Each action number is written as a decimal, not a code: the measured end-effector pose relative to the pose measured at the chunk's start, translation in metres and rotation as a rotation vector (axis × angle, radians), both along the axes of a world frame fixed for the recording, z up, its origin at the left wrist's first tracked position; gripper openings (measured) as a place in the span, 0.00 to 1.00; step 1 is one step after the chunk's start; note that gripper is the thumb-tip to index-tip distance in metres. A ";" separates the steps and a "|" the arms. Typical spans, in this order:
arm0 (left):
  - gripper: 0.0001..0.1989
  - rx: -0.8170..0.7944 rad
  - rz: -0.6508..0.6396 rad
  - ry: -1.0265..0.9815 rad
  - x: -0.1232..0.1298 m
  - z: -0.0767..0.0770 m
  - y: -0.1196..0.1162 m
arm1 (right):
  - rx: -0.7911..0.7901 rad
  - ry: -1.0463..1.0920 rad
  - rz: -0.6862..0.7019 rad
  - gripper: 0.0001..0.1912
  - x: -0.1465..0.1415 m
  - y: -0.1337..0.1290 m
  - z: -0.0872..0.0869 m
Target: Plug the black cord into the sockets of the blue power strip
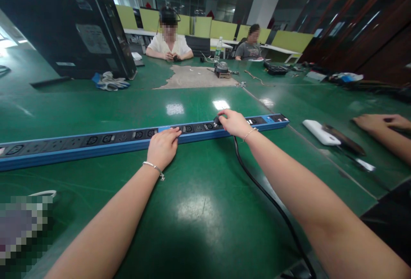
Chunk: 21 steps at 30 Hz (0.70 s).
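Observation:
A long blue power strip (pixel 109 139) with black sockets lies across the green table, running from the left edge to right of the middle. My left hand (pixel 163 146) grips its near side around the middle, fingers curled over the top. Farther right, my right hand (pixel 233 123) is closed on a black plug (pixel 217 121), held just at the socket face. Whether the plug's pins sit inside a socket cannot be made out. From under my right hand a black cable (pixel 253 178) curves down to the bottom edge.
A black computer case (pixel 93 35) stands at the back left, with gloves (pixel 111 81) before it. On the right lie a white power bank (pixel 319 132) and another person's hands (pixel 375 125). Two people sit across the table, near a bottle (pixel 218 49).

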State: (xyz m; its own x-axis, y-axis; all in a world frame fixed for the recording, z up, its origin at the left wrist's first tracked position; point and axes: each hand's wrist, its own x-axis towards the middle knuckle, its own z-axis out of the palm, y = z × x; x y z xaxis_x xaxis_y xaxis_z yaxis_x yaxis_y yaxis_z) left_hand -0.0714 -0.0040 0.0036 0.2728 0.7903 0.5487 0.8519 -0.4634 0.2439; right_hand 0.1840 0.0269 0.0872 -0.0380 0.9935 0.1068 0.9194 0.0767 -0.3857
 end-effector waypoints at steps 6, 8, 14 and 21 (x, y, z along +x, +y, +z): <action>0.14 -0.017 0.018 0.019 0.001 0.002 0.000 | 0.006 -0.025 0.061 0.15 -0.040 0.001 -0.007; 0.14 -0.012 0.013 0.025 0.001 0.002 0.000 | 0.011 -0.087 0.061 0.15 -0.050 0.000 -0.007; 0.14 0.022 0.005 0.013 0.001 -0.001 0.001 | 0.007 -0.206 0.036 0.16 -0.062 -0.002 -0.005; 0.14 0.005 0.000 0.006 0.001 -0.001 0.001 | -0.054 -0.261 0.042 0.16 -0.073 0.013 -0.002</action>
State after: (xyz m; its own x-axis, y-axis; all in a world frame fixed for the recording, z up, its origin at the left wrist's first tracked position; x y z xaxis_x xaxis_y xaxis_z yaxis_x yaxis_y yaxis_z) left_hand -0.0706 -0.0031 0.0027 0.2766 0.7875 0.5508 0.8532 -0.4649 0.2363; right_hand 0.1114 0.0396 0.0851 -0.0983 0.9945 0.0353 0.9847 0.1023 -0.1408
